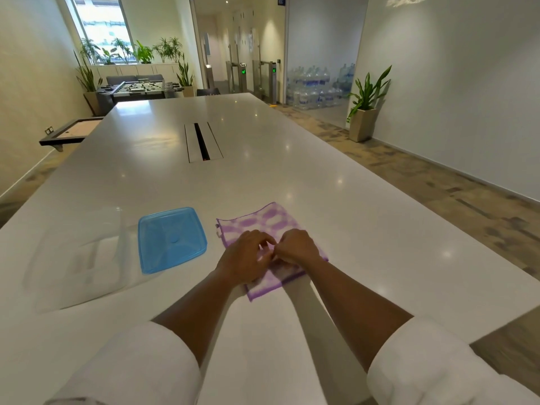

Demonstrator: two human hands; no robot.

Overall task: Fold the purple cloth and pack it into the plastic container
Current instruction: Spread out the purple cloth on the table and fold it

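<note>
A purple and white checked cloth (263,220) lies flat on the white table (292,176), partly under my hands. My left hand (244,257) and my right hand (295,247) rest side by side on the cloth's middle, fingers curled and pinching the fabric between them. To the left of the cloth lies a blue lid (171,239), top up. Further left stands a clear plastic container (84,258), blurred and hard to make out.
A cable slot (202,141) is set into the table's middle, far from my hands. The table's right edge runs diagonally close to my right arm. A potted plant (365,112) stands on the floor by the right wall.
</note>
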